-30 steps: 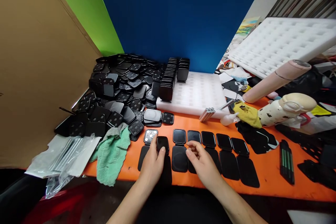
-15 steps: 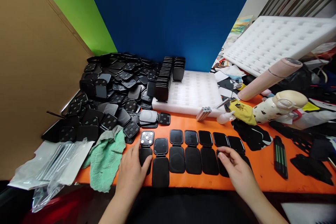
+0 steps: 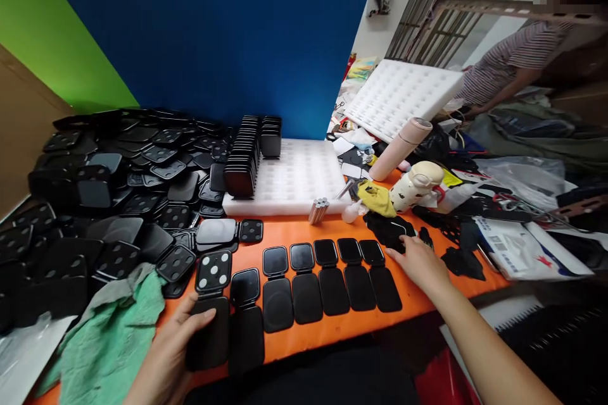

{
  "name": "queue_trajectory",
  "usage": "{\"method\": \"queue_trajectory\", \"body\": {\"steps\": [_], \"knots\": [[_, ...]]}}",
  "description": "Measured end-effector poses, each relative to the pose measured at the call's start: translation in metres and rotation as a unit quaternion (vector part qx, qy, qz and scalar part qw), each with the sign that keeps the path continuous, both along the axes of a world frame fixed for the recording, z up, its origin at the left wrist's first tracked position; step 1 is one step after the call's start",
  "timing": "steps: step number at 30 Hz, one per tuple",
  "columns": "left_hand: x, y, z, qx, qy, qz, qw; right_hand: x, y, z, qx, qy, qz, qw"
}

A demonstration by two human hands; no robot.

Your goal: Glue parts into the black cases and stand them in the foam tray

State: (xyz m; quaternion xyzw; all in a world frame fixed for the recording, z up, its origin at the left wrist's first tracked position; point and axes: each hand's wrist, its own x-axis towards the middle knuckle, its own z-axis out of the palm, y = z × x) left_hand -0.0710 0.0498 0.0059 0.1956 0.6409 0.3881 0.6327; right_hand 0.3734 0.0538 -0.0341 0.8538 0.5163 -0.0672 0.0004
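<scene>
My left hand [image 3: 173, 342] has its thumb on top of a black hinged case [image 3: 211, 332] and its fingers along the left side. This case lies opened out, and its upper flap [image 3: 213, 271] shows several pale round spots. Right beside it is another opened case [image 3: 246, 335] with a plain dark upper flap. Several more opened cases [image 3: 311, 297] stand in a row to the right, apart from both hands. My right hand [image 3: 422, 266] is past the row's end with its fingers apart, over or near a black cloth-like piece [image 3: 387, 228]; whether it touches that is unclear.
Black cases form a large heap [image 3: 142, 202] at left, beside a green cloth [image 3: 118, 329]. Stacked cases [image 3: 242, 161] stand on a white foam block [image 3: 299, 177]. Metal rods [image 3: 318, 210], a yellow cloth [image 3: 375, 198] and bottles [image 3: 418, 183] lie beyond. A person [image 3: 513, 63] is at far right.
The view has turned right and tilted. My right hand has moved off the row of cases to the right, toward the black cloth-like piece. My left hand stays at the spotted case.
</scene>
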Motion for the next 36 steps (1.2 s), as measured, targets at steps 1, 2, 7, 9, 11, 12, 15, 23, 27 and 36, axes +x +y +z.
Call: {"method": "queue_trajectory", "body": {"steps": [1,2,7,9,11,12,15,23,27,36], "knots": [[0.006,-0.002,0.002,0.001,-0.032,-0.018,0.999,-0.001,0.003,-0.001,-0.008,0.001,-0.009,1.0],[0.014,-0.003,0.002,0.001,-0.057,-0.041,0.998,-0.001,0.005,-0.002,-0.009,0.009,-0.019,1.0],[0.063,-0.007,0.005,0.042,-0.074,-0.093,0.992,0.011,0.003,0.006,0.005,0.06,-0.032,0.998],[0.081,-0.009,0.008,0.053,-0.092,-0.106,0.989,0.009,-0.006,0.015,0.033,0.084,-0.036,0.995],[0.094,-0.01,0.008,0.049,-0.126,-0.123,0.983,-0.009,-0.016,0.025,0.091,0.173,-0.044,0.98],[0.099,-0.011,0.008,0.05,-0.145,-0.132,0.979,-0.024,-0.022,0.03,0.123,0.247,-0.046,0.96],[0.108,-0.012,0.003,0.079,-0.183,-0.173,0.964,-0.086,-0.033,0.041,0.14,0.49,-0.031,0.86],[0.112,-0.021,0.004,0.14,-0.134,-0.234,0.953,-0.188,-0.024,0.051,0.066,0.695,0.055,0.714],[0.111,-0.025,0.005,0.141,-0.142,-0.246,0.949,-0.189,-0.022,0.05,0.048,0.681,0.073,0.727],[0.111,-0.026,0.002,0.144,-0.142,-0.244,0.948,-0.195,-0.024,0.045,0.073,0.662,0.072,0.742]]}}
